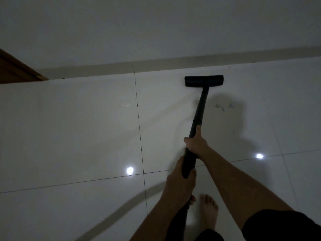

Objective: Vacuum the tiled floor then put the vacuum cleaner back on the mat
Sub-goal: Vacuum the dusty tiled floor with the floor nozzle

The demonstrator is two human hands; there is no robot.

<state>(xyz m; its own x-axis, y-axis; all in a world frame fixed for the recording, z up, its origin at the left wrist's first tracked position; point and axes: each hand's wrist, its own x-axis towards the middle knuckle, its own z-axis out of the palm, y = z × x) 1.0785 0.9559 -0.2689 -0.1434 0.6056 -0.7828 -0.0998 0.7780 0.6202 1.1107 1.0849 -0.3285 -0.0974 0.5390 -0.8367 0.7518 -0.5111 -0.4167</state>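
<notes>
You are gripping the wand [198, 122] with both hands: your right hand [196, 145] is clenched around it higher up the tube, thumb lying along the top to steer, and your left hand [180, 176] is wrapped around the lower end to push and take the weight. That split grip is letting you drive the head [204, 80] flat across the floor [86, 127], and it is sitting far out from you, close to the skirting [173, 64] at the wall. You are standing barefoot, one foot [209, 211] just behind the wand, so the stroke is running straight ahead. A faint smudge [224, 106] is lying right of the tube, likely next to cover. The mat is not showing here.
</notes>
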